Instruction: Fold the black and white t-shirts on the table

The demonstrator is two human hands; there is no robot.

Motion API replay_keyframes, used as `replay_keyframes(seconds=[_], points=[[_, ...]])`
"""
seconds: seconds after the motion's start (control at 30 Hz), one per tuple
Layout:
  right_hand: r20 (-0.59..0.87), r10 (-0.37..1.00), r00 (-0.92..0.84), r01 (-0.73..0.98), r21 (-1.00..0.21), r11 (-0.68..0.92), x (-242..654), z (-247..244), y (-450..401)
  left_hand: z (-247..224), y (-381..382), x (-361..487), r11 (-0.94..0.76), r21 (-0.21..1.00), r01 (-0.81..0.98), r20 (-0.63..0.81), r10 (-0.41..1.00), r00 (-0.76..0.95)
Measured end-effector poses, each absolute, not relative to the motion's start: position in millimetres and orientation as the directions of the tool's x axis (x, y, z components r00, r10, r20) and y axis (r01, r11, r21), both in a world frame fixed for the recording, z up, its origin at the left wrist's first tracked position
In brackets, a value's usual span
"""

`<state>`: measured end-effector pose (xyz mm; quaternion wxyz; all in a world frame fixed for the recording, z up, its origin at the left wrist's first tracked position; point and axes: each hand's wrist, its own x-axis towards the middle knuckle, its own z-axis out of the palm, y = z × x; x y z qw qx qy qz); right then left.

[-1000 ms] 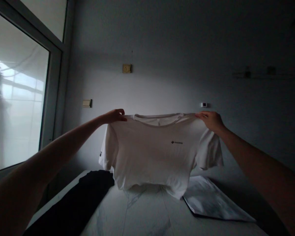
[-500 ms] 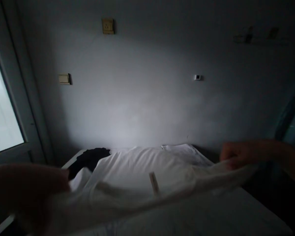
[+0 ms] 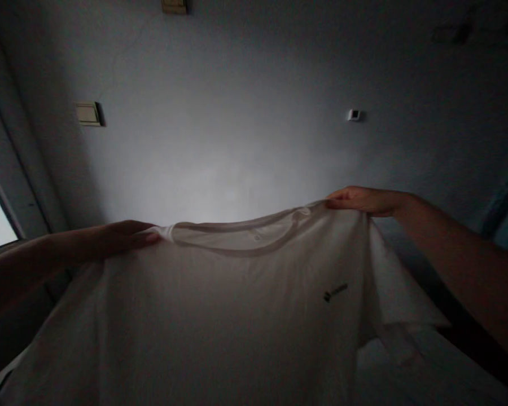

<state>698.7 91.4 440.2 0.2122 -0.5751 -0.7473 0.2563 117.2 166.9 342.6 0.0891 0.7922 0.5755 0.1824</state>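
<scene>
A white T-shirt hangs spread out in front of me, its front with a small dark logo facing me. My left hand is closed on the shoulder left of the neckline. On the other side of the collar, my right hand pinches the right shoulder. The neck opening sags a little between the hands, and the right sleeve hangs down below my right wrist. The shirt's lower part runs out of view at the bottom.
Behind the shirt stands a grey wall with a light switch, a socket at the top edge and a small white device. A window or door frame is at the left. A pale surface shows at the lower right.
Both hands have risen and moved closer together, lifting the shirt so its front hangs open to view. The camera view has tilted upward, and the dark cloth is no longer clearly visible.
</scene>
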Motion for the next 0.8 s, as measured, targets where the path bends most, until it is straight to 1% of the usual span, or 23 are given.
replay_keyframes(seconds=[0.07,0.1,0.13,0.17,0.23,0.3,0.37,0.47,0.57,0.67,0.8], points=[[0.03,0.971,-0.238,0.808,-0.549,0.215,682.7,399.0,152.3,336.5,188.6,124.6,-0.341,0.458,0.821,0.044,0.931,0.362],[0.035,0.973,-0.226,0.848,-0.485,0.214,675.6,374.6,181.4,331.1,204.5,130.5,-0.343,0.492,0.8,-0.011,0.917,0.399],[0.045,0.977,-0.208,0.882,-0.423,0.208,669.1,349.0,208.7,323.3,223.3,137.5,-0.34,0.496,0.799,-0.043,0.909,0.414],[0.065,0.98,-0.186,0.91,-0.366,0.197,663.0,323.0,233.6,312.7,244.1,145.0,-0.337,0.467,0.818,-0.051,0.913,0.405],[0.127,0.984,-0.128,0.947,-0.279,0.159,651.9,273.4,275.4,284.0,287.4,160.1,-0.307,0.329,0.893,-0.038,0.941,0.338],[0.183,0.981,-0.059,0.969,-0.224,0.1,642.6,230.7,306.7,249.3,326.3,173.3,-0.252,0.174,0.952,-0.028,0.965,0.26],[0.199,0.98,-0.006,0.98,-0.194,0.045,636.1,196.4,329.8,214.5,355.9,183.7,-0.19,0.083,0.978,-0.014,0.981,0.192],[0.177,0.984,0.019,0.983,-0.182,0.014,632.7,157.7,355.4,169.7,382.5,194.9,-0.113,0.057,0.992,-0.009,0.993,0.114],[0.16,0.987,0.023,0.986,-0.167,0.005,634.3,129.3,376.6,137.6,397.4,202.7,-0.054,0.043,0.998,-0.011,0.998,0.055],[0.152,0.988,0.026,0.995,-0.103,-0.01,635.7,109.4,395.1,118.1,408.9,208.2,-0.014,0.048,0.999,-0.005,1.0,0.014],[0.123,0.992,0.027,0.999,-0.023,-0.025,631.5,94.2,409.8,106.0,417.4,214.0,0.027,0.057,0.998,0.028,0.999,-0.029]])
